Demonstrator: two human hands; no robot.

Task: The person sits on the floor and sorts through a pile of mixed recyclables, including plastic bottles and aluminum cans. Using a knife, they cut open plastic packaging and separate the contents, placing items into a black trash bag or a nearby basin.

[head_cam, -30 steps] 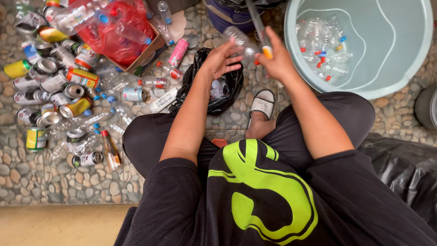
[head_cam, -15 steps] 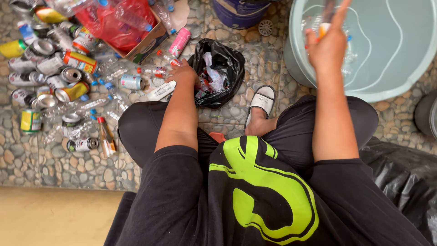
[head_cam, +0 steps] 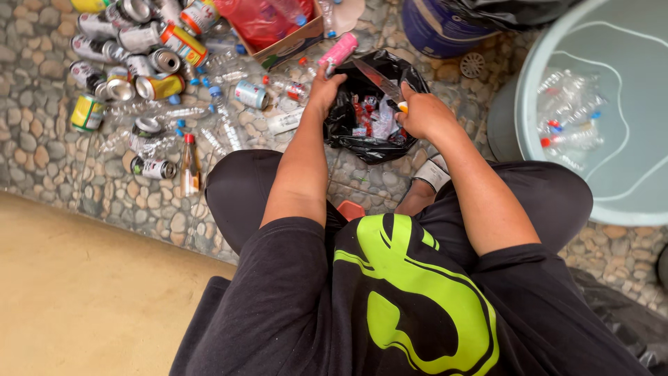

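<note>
My left hand (head_cam: 324,85) reaches past the black bag and grips a pink bottle (head_cam: 339,49) on the stone floor by the cardboard box. Over the open black plastic bag (head_cam: 348,129), my right hand (head_cam: 422,115) is closed on a knife (head_cam: 376,78) whose blade points up and to the left. Torn red and white labels lie inside the bag. A small clear bottle with a red label (head_cam: 292,89) lies just left of my left hand.
Several cans (head_cam: 158,86) and clear bottles (head_cam: 221,127) litter the pebbled floor at the left. A cardboard box with a red bag (head_cam: 273,21) stands at the top. A pale green tub (head_cam: 626,188) holding stripped bottles is at the right, with a blue bucket (head_cam: 435,29) beside it.
My right hand came back from over the tub to the black bag, still with the knife. My left hand reached forward and took hold of the pink bottle. The view shifted right.
</note>
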